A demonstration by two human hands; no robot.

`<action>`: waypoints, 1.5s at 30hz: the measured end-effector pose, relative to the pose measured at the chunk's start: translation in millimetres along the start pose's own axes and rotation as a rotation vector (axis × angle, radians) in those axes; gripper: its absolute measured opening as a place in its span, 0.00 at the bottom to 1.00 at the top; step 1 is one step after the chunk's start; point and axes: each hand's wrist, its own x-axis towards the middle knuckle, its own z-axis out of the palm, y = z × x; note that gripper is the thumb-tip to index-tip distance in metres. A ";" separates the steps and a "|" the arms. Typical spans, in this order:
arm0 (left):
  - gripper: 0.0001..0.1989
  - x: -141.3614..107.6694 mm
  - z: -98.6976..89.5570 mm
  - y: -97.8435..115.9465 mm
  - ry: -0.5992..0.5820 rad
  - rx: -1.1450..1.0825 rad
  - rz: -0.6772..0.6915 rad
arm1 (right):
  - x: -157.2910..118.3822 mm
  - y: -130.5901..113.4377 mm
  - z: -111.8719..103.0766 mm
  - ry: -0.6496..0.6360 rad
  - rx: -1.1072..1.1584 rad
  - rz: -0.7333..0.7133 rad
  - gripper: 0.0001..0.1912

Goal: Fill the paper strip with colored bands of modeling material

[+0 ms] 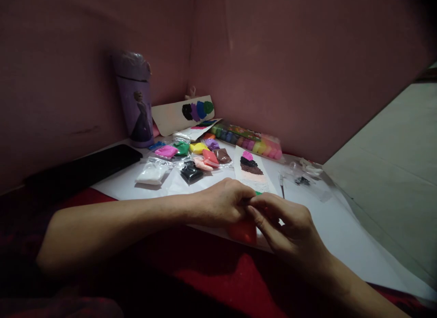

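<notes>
My left hand (227,200) is closed, its fingers curled in against my right hand above the white paper. My right hand (290,217) meets it in a pinch, thumb and fingers pressed together. What they hold between them is mostly hidden by the fingers. Directly under my left hand shows a smooth orange-red patch (243,231); whether it is held or lying on the paper I cannot tell. A white card (254,165) with pink, black, brown and peach patches lies just beyond my hands. A thin brush (282,186) rests to its right.
Small clear bags of coloured clay, among them black (191,172), white (153,171) and brown (223,155), lie ahead. Behind them are a clear pack of coloured pieces (247,140) and a painted card (184,115). A purple tumbler (134,101) and dark flat object (92,165) stand left.
</notes>
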 end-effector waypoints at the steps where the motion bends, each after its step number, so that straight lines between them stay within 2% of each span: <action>1: 0.07 -0.1 -0.1 0.0 0.001 0.001 0.001 | 0.1 0.1 0.0 0.001 0.000 -0.001 0.05; 33: 0.02 -1.7 -1.3 1.3 -0.016 0.005 0.004 | 1.0 -1.7 0.4 -0.087 -0.051 0.039 0.09; 45: 0.01 -1.7 -1.2 2.1 -0.022 0.037 -0.035 | 0.3 -2.2 2.2 -0.118 -0.082 0.060 0.11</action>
